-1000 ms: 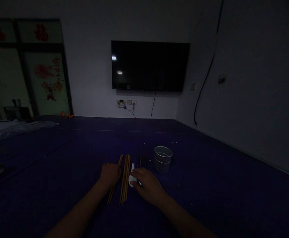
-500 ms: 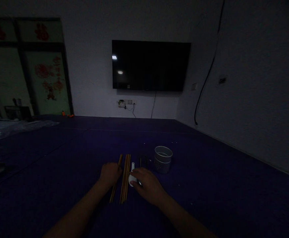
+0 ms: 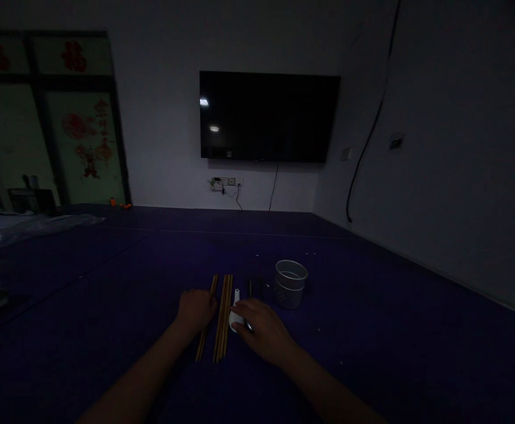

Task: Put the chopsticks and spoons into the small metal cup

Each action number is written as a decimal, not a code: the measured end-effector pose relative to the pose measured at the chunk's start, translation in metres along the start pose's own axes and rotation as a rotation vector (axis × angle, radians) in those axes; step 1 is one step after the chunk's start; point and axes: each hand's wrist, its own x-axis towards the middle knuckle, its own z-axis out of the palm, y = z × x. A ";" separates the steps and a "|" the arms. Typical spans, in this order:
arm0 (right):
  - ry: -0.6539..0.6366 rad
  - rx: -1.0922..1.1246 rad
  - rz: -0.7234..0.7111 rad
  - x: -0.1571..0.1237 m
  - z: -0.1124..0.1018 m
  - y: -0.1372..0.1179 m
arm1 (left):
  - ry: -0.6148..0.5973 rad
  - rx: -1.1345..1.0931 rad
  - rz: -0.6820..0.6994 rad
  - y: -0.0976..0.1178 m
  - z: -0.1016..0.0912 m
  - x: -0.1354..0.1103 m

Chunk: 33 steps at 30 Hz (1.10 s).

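My left hand (image 3: 196, 310) is closed around a pair of wooden chopsticks (image 3: 202, 343), which lie slanted on the purple floor. Beside them rests a bundle of several more wooden chopsticks (image 3: 223, 321). Just right of that bundle is a white soup spoon (image 3: 236, 321), handle pointing away from me. My right hand (image 3: 264, 330) has its thumb and fingers on the spoon's bowl, partly covering it. Beyond that hand, thin dark handles (image 3: 250, 287) stick out; their lower ends are hidden. A silvery metal cup with holes in its side (image 3: 290, 291) stands upright to the right.
Small white scraps (image 3: 341, 363) dot the purple floor covering (image 3: 187, 241). Plastic sheeting (image 3: 40, 229) lies at the left. On the back wall hang a television (image 3: 268, 118) and sockets with cords (image 3: 228, 182). A black cable (image 3: 375, 123) runs down the right wall.
Both hands stay almost where they were, on the chopsticks and the soup spoon. The picture is a little sharper now.
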 end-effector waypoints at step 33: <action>-0.001 -0.011 -0.003 -0.001 -0.001 -0.003 | -0.029 -0.047 -0.003 0.001 0.001 0.000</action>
